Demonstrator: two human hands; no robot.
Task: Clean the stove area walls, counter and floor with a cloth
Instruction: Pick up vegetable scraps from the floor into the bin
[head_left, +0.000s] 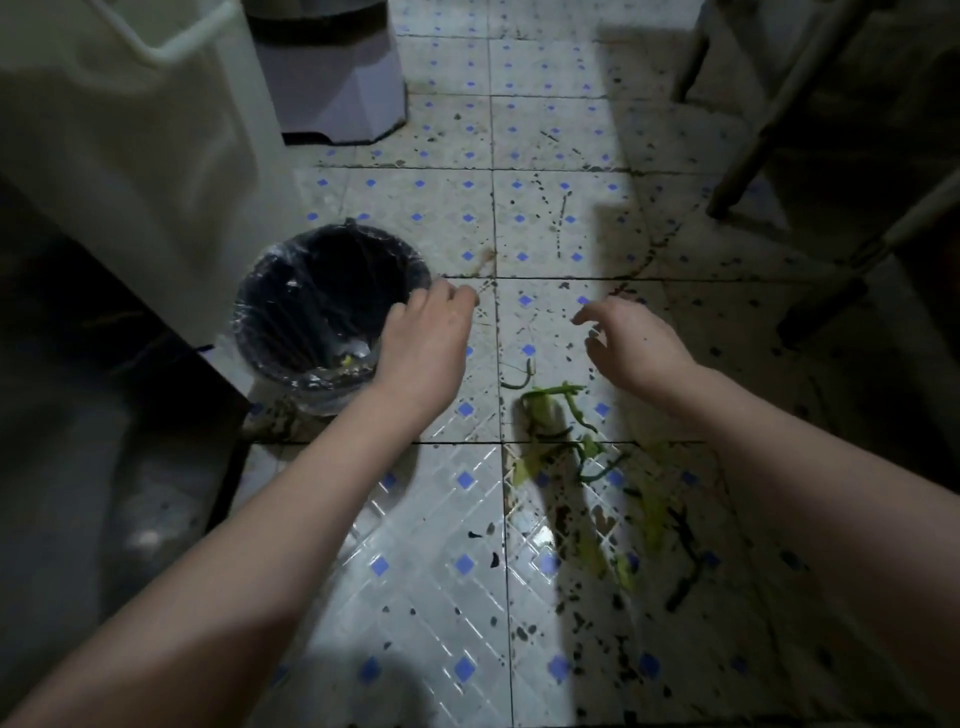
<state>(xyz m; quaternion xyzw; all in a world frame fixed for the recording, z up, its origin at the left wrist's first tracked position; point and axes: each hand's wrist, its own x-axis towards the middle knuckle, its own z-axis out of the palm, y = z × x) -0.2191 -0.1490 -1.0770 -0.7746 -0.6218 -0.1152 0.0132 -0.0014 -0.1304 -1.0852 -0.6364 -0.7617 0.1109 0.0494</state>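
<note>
The tiled floor (447, 519), white with blue diamonds, is spattered with dark specks and dirt. Green vegetable scraps (582, 452) lie strewn on it at centre right. My left hand (428, 338) hangs at the right rim of a small bin (270, 291) lined with a black bag. Its fingers are curled in and its palm is hidden. My right hand (634, 343) hovers over the floor just beyond the scraps, fingers spread and bent, holding nothing. No cloth is in view.
A white cabinet side (130, 156) and a dark counter edge (104, 364) stand at the left. A pale appliance base (337, 88) sits on the floor at the back. Metal legs of a stool or rack (769, 124) slant down at the right.
</note>
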